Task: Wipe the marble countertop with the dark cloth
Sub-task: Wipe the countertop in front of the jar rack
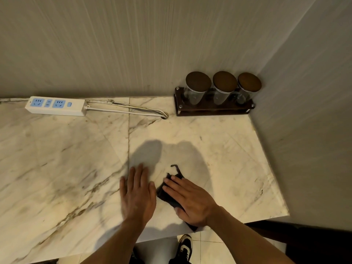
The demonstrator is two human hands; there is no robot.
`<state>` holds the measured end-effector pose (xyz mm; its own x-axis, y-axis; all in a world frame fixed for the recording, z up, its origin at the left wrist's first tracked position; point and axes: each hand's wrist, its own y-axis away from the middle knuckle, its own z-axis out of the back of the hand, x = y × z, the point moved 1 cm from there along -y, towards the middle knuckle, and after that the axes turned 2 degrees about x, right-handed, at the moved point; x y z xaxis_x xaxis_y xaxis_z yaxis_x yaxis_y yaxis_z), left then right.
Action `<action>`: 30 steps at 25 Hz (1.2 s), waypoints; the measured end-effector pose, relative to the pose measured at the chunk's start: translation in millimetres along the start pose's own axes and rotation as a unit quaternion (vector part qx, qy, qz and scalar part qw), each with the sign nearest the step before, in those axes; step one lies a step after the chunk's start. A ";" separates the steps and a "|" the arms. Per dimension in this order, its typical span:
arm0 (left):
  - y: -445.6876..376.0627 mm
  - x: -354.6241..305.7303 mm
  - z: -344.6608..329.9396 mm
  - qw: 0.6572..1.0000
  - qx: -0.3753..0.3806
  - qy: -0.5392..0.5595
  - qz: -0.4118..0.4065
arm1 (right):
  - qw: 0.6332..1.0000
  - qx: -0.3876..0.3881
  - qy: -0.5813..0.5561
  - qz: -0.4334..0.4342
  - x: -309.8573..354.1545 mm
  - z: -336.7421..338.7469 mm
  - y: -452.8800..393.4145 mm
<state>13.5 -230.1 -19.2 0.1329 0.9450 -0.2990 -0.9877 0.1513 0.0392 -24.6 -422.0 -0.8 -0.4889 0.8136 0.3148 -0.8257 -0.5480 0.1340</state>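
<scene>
At the far left of the bench (pixel 57 149), close to the wall (pixel 114 44), a white power strip (pixel 55 106) lies flat with blue socket faces up. Its white cable (pixel 125 109) runs rightward along the back edge and drops into a hole in the marble just left of a dark wooden rack (pixel 213 108). A straight seam crosses the marble from back to front, passing under the cable.

Near the front edge, just right of that seam, the left hand (pixel 138 195) lies flat, palm down, fingers straight and slightly spread, released and gripping nothing; it looks somewhat blurred. Its little finger side is just beside the cloth (pixel 167 195), though whether they touch cannot be told. The dark cloth sits bunched on the marble close to the front edge, with a thin loop or thread sticking out from its far end. The right hand (pixel 190 201) presses down on top of it, fingers extended over the fabric and thumb along the near side, covering most of it. Both hands cast soft shadows on the marble beyond them.

Farther right, in the back corner where the two walls meet, the rack holds three clear jars (pixel 222 88) in a row, each with a round dark lid. Below the bench edge a black-and-white shoe (pixel 184 246) stands on pale floor tiles.
</scene>
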 end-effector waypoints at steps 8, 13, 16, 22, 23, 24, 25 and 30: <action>-2.0 -2.5 0.7 0.999 0.011 -0.043 0.000 | 0.999 0.026 0.026 0.016 -39.2 17.3 -33.0; -2.8 -2.0 1.0 0.999 0.014 -0.043 0.005 | 0.999 0.029 0.033 0.007 -58.3 26.0 -54.8; -4.0 -2.1 -0.3 0.999 0.011 -0.033 0.013 | 0.999 0.029 0.031 0.003 -69.2 33.3 -68.5; -3.5 -1.4 0.5 1.000 -0.012 -0.012 0.003 | 0.998 0.022 0.044 -0.029 -89.4 46.9 -95.9; -3.7 -1.3 0.9 1.000 -0.014 -0.011 0.003 | 0.998 0.017 0.043 -0.038 -92.2 48.6 -100.2; -3.9 -1.3 1.7 1.000 -0.015 -0.010 0.002 | 0.998 0.012 0.043 -0.047 -94.9 50.5 -104.5; -3.8 -1.5 2.1 1.000 -0.016 -0.010 0.000 | 0.997 0.007 0.044 -0.059 -97.8 51.8 -107.6; -3.6 -1.0 3.3 1.000 -0.013 -0.011 -0.009 | 0.989 -0.012 0.045 -0.140 -107.3 52.8 -121.6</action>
<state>17.1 -230.6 -15.9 0.1516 0.9485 -0.2782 -0.9869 0.1608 0.0102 143.1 -452.9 -1.2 -0.2623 0.9473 0.1838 -0.9383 -0.2949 0.1808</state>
